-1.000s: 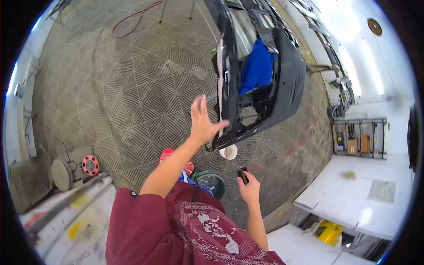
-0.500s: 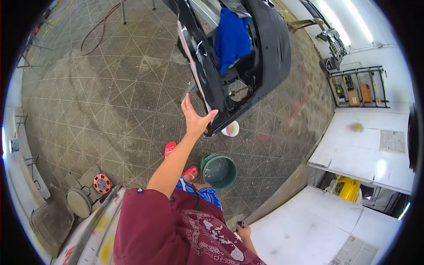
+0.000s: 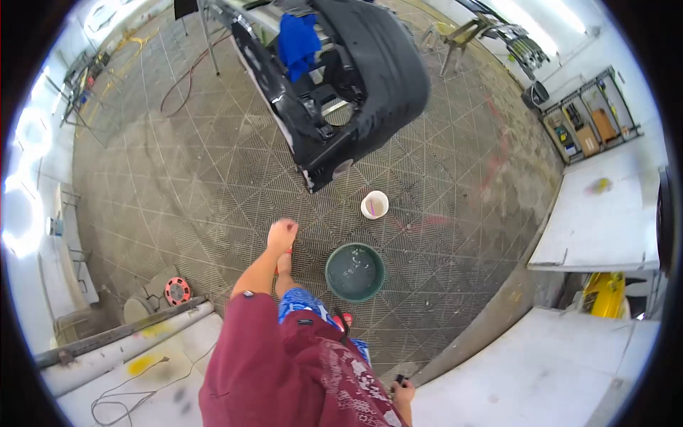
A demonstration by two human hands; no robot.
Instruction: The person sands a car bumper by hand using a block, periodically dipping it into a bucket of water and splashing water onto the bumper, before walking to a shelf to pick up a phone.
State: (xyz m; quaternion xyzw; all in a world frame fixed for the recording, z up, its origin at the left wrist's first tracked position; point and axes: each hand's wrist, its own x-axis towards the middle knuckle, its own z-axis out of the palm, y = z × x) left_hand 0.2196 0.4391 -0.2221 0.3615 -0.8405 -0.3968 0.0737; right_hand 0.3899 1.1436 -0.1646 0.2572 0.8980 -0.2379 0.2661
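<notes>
My left hand (image 3: 282, 235) is in front of me with its fingers curled in, and I see nothing in it. It is apart from the black car bumper (image 3: 388, 82), whose lower corner hangs ahead of it. A blue cloth (image 3: 299, 45) is draped over the bumper's inner side. Low by my right side, my right hand (image 3: 405, 393) is closed around a small black object (image 3: 400, 381), too small to name. On the floor between the bumper and my feet are a green tub (image 3: 356, 272) of water and a white bucket (image 3: 374, 205).
White-topped worktables (image 3: 498, 377) run along the right, with a yellow part (image 3: 607, 294) beneath one. A shelf rack (image 3: 590, 117) hangs beyond. A red reel (image 3: 178, 291) lies at left, and a dark red hose (image 3: 186, 82) crosses the floor farther off.
My left hand has come off the bumper's edge, drawn back toward me, and its spread fingers have curled. The bumper now appears farther away. My right hand still holds the black object.
</notes>
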